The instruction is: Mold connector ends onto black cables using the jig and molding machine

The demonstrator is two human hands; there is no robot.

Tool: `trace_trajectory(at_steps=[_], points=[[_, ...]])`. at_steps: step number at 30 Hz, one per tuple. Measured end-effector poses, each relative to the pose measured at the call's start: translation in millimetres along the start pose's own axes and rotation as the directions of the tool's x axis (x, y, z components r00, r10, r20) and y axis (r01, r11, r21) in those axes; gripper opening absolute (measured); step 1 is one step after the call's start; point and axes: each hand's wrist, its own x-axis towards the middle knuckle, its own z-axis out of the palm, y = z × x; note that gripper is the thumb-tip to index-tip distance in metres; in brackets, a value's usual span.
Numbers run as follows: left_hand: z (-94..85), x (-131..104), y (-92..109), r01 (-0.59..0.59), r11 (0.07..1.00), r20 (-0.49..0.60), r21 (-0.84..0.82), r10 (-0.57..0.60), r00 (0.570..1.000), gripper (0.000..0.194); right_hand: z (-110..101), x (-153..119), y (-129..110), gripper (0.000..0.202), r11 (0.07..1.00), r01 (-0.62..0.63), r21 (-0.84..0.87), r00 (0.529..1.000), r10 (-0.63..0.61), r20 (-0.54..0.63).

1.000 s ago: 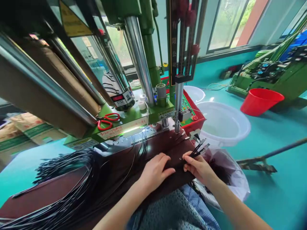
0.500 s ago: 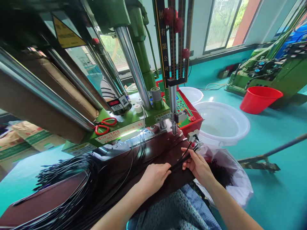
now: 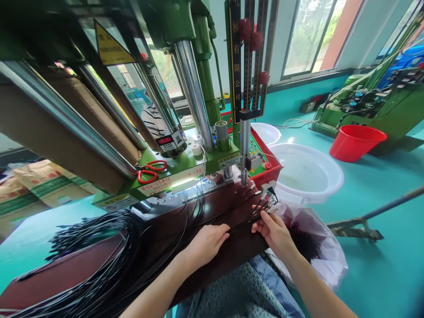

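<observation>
Several thin black cables (image 3: 239, 227) run across the dark red-brown board (image 3: 228, 249) between my hands. My left hand (image 3: 207, 242) is closed on them at the middle of the board. Near the board's right end, my right hand (image 3: 273, 229) pinches the same cables close to their metal connectors (image 3: 272, 204). A large looped bundle of black cables (image 3: 124, 238) lies on the left part of the board. More thin cables (image 3: 199, 201) run from the machine's metal plate down onto the board.
The green machine (image 3: 212, 161) with steel columns stands behind the board, red-handled scissors (image 3: 152, 171) on its ledge. A red control box (image 3: 265, 163), a white tub (image 3: 304, 170), a lined bin (image 3: 331, 260) and a red bucket (image 3: 356, 143) are at right. A person in stripes (image 3: 154, 120) is behind.
My left hand has shifted slightly left, away from my right hand. The cable ends by my right hand are more fanned out, and the camera view has shifted a little.
</observation>
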Motion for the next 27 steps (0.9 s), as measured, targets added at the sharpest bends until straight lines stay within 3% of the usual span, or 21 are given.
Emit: trace_trajectory(at_steps=[7, 12, 18, 22, 25, 27], points=[[-8.9, -4, 1, 0.031, 0.999, 0.058, -0.040, -0.028, 0.998, 0.025, -4, 1, -9, 0.024, 0.999, -0.013, 0.031, 0.999, 0.012, 0.037], [-7.6, -1, -1, 0.032, 0.997, 0.049, -0.077, -0.028, 0.998, 0.020, -4, 3, -13, 0.024, 0.999, -0.023, -0.040, 0.998, 0.025, 0.053], [3.5, 1, -8, 0.021, 0.997, -0.060, -0.079, -0.026, 0.998, 0.021, -6, 5, -13, 0.027, 0.992, -0.062, -0.108, 0.998, 0.061, -0.012], [7.5, 5, -19, 0.059, 0.998, -0.180, 0.000, -0.058, 0.982, 0.024, -9, 4, -16, 0.025, 0.929, -0.166, -0.332, 0.980, 0.192, 0.047], [12.7, 12, -28, 0.095, 0.983, -0.222, 0.156, -0.059, 0.973, 0.029, -8, -2, -23, 0.032, 0.814, -0.217, -0.539, 0.938, 0.327, 0.115], [16.7, 15, -28, 0.094, 0.966, -0.242, 0.242, -0.034, 0.970, 0.025, -4, -12, -32, 0.033, 0.784, -0.203, -0.586, 0.906, 0.377, 0.191]])
